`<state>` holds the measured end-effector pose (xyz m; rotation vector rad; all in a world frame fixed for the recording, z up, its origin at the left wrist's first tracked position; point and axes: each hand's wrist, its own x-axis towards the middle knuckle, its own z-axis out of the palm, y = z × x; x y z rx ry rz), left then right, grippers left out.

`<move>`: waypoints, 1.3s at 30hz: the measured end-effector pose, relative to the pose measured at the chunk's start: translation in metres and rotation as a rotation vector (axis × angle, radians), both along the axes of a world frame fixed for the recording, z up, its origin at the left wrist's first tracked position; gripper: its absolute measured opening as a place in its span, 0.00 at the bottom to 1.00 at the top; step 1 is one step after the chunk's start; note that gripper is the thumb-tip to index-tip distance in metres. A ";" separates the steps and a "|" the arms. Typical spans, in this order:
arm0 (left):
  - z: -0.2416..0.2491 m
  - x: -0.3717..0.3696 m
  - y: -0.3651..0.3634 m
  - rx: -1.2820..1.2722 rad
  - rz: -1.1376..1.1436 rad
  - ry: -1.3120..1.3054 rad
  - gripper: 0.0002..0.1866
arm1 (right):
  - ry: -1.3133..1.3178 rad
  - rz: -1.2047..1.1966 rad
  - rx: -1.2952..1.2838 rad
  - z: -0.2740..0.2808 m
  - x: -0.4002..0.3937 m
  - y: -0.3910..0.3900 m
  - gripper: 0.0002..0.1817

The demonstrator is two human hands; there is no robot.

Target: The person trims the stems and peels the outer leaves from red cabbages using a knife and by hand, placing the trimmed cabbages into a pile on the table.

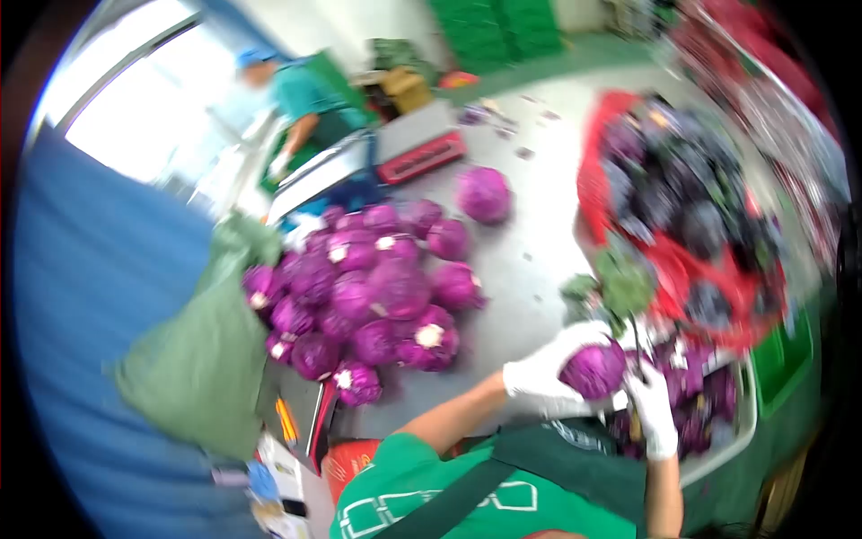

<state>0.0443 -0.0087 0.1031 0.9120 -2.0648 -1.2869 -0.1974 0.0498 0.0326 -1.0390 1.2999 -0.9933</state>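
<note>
A purple cabbage rests in my left hand, whose white-gloved fingers curl round its left side and top. My right hand, also gloved in white, is raised just right of the cabbage. Its fingers are bent around something thin and dark that I cannot make out clearly. Green leaves stand just above the cabbage. Below and behind my right hand, a light-coloured bin holds purple leaf scraps.
Purple cabbages are heaped on the metal table. A red mesh sack of dark cabbages lies at right, beside a green crate. A scale stands behind. Another person works at upper left. Green sack at left.
</note>
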 end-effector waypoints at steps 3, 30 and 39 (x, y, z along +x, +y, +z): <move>-0.018 0.001 -0.004 -0.119 -0.112 0.114 0.44 | 0.157 0.013 0.115 0.011 -0.002 -0.004 0.11; -0.062 -0.010 -0.002 1.731 0.043 1.441 0.42 | 0.236 0.011 -0.313 0.063 0.003 -0.042 0.26; -0.061 -0.010 0.014 0.313 0.090 0.539 0.42 | 0.026 0.153 -0.206 0.070 0.023 -0.049 0.25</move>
